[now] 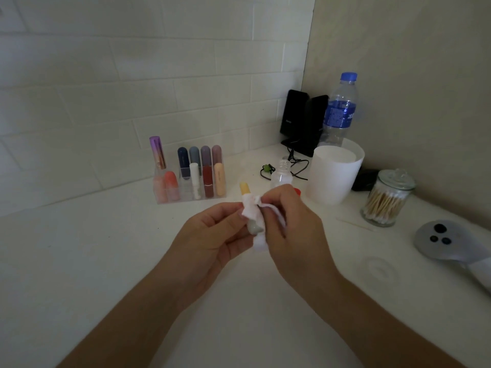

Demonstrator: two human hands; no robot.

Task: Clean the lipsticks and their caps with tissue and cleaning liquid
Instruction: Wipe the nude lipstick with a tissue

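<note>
My left hand (pixel 212 235) holds a small grey-green lipstick piece (pixel 254 229) by its lower end, above the white table. My right hand (pixel 289 221) pinches a white tissue (pixel 252 208) wrapped around that piece's upper part. A yellow lipstick cap (pixel 244 187) stands on the table just behind the tissue. Behind my right hand stands a small clear open bottle (pixel 282 174), and a red cap (pixel 298 192) peeks out beside it. A clear organizer (pixel 186 197) at the back holds several lipsticks in different colours.
A white cup-shaped container (pixel 332 179) stands right of the small bottle, with a blue-capped water bottle (pixel 338 110) and black speakers (pixel 303 120) behind it. A glass jar of cotton swabs (pixel 385 200) and a grey controller (pixel 446 239) lie at the right. One loose swab (pixel 354 224) lies near the jar.
</note>
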